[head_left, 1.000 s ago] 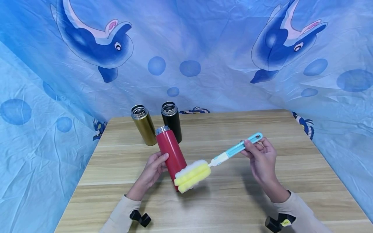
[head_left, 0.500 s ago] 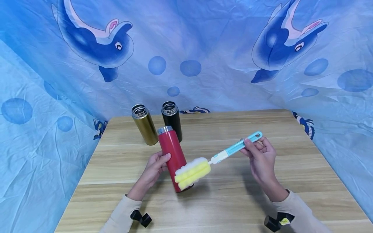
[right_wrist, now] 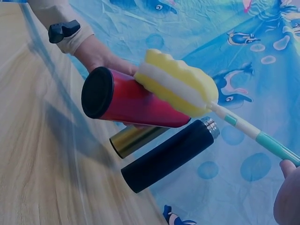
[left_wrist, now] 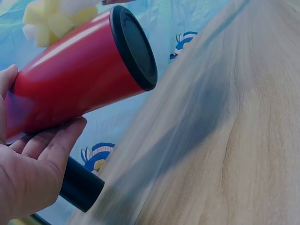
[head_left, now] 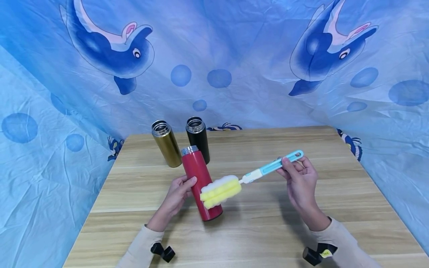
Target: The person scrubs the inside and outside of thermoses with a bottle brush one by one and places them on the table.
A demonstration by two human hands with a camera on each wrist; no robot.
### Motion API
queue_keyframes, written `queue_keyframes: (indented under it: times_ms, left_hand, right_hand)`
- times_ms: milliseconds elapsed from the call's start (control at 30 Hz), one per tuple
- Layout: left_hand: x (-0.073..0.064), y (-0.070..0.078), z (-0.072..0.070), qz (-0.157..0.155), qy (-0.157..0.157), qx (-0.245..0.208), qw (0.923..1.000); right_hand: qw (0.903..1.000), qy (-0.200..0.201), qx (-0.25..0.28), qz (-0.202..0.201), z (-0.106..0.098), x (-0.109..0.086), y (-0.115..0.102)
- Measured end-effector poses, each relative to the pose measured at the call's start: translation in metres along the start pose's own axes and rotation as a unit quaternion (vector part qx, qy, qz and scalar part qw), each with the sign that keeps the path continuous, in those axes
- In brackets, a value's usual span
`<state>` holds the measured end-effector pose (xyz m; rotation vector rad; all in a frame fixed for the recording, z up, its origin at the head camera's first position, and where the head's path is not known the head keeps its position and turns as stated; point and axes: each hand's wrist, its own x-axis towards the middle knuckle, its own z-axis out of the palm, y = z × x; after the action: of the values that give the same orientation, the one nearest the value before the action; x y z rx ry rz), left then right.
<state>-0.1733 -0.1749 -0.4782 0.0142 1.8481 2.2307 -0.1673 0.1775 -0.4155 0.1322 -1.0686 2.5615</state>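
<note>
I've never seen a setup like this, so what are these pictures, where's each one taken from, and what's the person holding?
There's no robot here, just a person's bare hands. The wide picture comes from a camera on the head, looking forward and down. The other two come from cameras worn on the wrists, so they look tilted.

The left hand holds a red bottle, tilted above the wooden table. The right hand holds the blue and white handle of a sponge brush; its yellow and white head is outside the bottle. Farther back, a gold bottle and a black bottle stand uncapped. Behind everything hangs a blue sheet printed with dolphins.
</note>
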Motion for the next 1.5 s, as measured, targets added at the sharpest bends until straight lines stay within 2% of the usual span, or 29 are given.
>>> queue_keyframes:
  times_ms: [333,533,800,967,1200,1367,1500]
  left_hand:
    - [-0.001,-0.001,-0.001,0.016,-0.003,-0.027,0.9995]
    - [-0.002,0.001,-0.002,0.011,-0.001,-0.026,0.9996]
    - [-0.005,0.003,-0.002,0.012,-0.024,-0.031,0.9992]
    - [-0.004,0.005,-0.005,0.021,-0.040,-0.042,0.9981]
    - [-0.003,0.007,-0.008,0.041,-0.039,-0.068,0.9961]
    - [-0.002,0.009,-0.008,0.043,-0.041,-0.076,0.9953]
    - [-0.002,0.010,-0.007,0.044,-0.042,-0.083,0.9947]
  right_hand:
    - [0.9987,-0.016,0.046,-0.013,0.002,0.001,0.001]
    - [0.9980,-0.018,0.059,-0.011,0.002,0.003,0.002]
    - [0.9978,-0.028,0.058,-0.013,0.005,0.004,0.004]
    - [0.9973,-0.033,0.066,-0.001,0.007,0.002,0.005]
    - [0.9955,-0.069,0.065,0.009,0.004,-0.004,0.001]
    - [0.9929,-0.092,0.074,0.013,0.000,-0.011,-0.004]
    - [0.9930,-0.100,0.060,0.013,-0.007,-0.017,-0.006]
